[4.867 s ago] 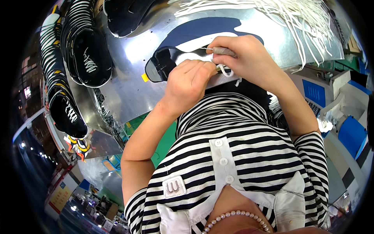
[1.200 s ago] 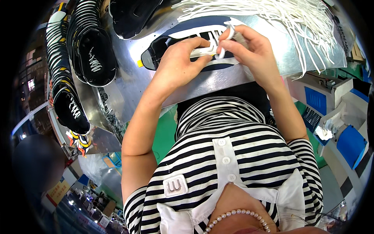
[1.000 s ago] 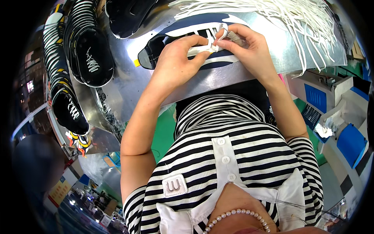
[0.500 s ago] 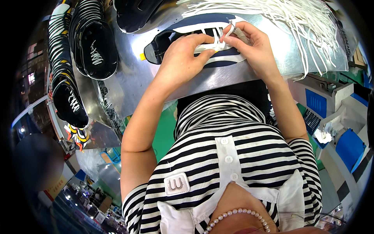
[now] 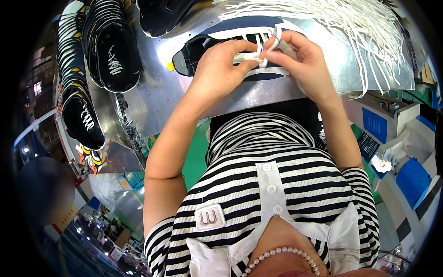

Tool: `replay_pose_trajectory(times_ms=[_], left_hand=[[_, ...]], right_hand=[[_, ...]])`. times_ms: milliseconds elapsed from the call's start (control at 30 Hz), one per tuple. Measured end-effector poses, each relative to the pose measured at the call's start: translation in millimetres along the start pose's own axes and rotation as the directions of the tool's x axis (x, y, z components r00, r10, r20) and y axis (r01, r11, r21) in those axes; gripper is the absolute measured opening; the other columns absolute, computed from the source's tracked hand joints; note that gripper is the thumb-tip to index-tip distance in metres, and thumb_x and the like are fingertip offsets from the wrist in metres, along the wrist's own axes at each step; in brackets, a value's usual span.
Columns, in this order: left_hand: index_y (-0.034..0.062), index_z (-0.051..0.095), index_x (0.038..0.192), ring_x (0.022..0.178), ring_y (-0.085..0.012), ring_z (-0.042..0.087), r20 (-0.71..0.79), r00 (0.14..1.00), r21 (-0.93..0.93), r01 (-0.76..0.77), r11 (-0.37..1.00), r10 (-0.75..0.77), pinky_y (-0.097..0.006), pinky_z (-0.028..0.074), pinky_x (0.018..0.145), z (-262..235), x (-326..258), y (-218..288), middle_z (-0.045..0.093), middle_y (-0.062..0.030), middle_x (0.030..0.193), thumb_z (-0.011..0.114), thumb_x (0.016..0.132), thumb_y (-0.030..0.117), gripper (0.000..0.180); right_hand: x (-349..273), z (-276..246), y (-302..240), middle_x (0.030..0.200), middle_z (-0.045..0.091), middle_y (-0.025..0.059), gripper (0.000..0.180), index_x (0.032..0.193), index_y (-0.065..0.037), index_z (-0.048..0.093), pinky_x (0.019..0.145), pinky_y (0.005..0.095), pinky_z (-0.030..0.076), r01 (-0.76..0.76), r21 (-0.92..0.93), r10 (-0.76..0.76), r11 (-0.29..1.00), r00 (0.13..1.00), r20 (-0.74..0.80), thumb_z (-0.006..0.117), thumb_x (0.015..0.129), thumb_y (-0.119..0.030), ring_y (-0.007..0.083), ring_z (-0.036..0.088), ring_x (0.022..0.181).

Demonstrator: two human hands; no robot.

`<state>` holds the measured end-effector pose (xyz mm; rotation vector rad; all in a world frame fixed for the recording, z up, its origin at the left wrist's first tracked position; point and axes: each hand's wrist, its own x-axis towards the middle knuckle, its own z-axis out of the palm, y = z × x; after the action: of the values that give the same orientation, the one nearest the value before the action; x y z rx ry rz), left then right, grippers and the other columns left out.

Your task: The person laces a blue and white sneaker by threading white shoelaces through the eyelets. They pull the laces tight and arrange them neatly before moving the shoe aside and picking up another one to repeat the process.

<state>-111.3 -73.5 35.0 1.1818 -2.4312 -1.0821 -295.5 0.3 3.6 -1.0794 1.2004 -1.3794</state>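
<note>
A navy, white and grey shoe upper (image 5: pixel 217 33) lies sideways on the metal table, its black-lined opening and yellow tab toward the left. My left hand (image 5: pixel 222 66) rests over its middle, thumb and forefinger closing on the white lacing. White shoelace (image 5: pixel 260 45) crosses the throat in several rows. Over the lacing's right side my right hand (image 5: pixel 302 60) is closed, pinching a loop of shoelace (image 5: pixel 273 45). A thin metal tool shows between its fingers; its shape is mostly hidden by the hand.
Loose white shoelaces (image 5: pixel 350 27) are heaped at the table's back right, some hanging over the front edge. Stacked black shoe uppers (image 5: pixel 113 64) stand at the left, beside another long row (image 5: pixel 83 115). One more dark upper (image 5: pixel 164 16) lies at the back.
My right hand has turned slightly and its fingers have shifted over the lacing; the lace loop now shows more openly. My left hand stays nearly in place, its thumb a little farther right.
</note>
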Motion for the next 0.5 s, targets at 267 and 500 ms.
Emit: replay_pose_trajectory(times_ms=[267,500], left_hand=[[0.0018,0.070,0.106,0.085,-0.0209,0.069,-0.066,0.998,0.051,0.013,0.999,-0.010,-0.031,0.051,0.079,6.0,-1.4,6.7,0.073,-0.0108,0.097,0.077,0.079,0.026,0.036],[0.0037,0.070,0.094,0.079,-0.0287,0.067,-0.243,0.956,0.254,-0.101,0.962,0.164,-0.034,0.052,0.073,17.3,-0.5,6.0,0.071,-0.0095,0.089,0.077,0.078,0.032,0.033]], right_hand=[[3.1,16.8,28.9,0.079,0.068,0.0063,0.012,0.094,-0.003,0.065,0.059,0.0271,0.049,0.251,-0.396,-0.355,0.883,0.909,-0.216,0.071,0.086,-0.008,0.0142,0.063,0.065],[-1.1,13.4,26.0,0.092,0.070,0.0102,0.024,0.108,-0.002,0.061,0.068,0.0264,0.052,0.221,-0.303,-0.308,0.927,0.909,-0.280,0.072,0.088,-0.011,0.0160,0.068,0.075]])
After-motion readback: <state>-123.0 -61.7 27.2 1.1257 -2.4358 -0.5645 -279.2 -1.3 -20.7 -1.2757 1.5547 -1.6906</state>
